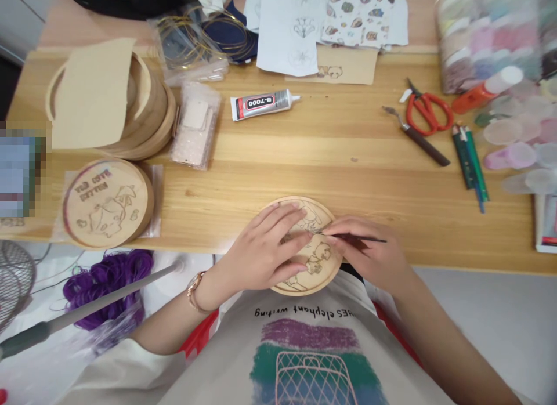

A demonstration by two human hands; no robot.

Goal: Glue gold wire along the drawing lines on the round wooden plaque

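A round wooden plaque with a raised rim and dark line drawings of cartoon figures rests at the table's front edge, against my shirt. My left hand lies across its left half, fingers spread flat on the wood. From the right, my right hand pinches a thin dark-handled tool, whose fine tip touches the drawing near the middle of the plaque, close to my left fingertips. Exactly what kind of tip it has is too small to make out. Part of the drawing is hidden under my left hand.
Left stand another drawn wooden plaque, stacked round wooden pieces and bagged tags. Beyond lie a glue tube and papers. Right are red-handled scissors, a palette knife, pencils and small jars.
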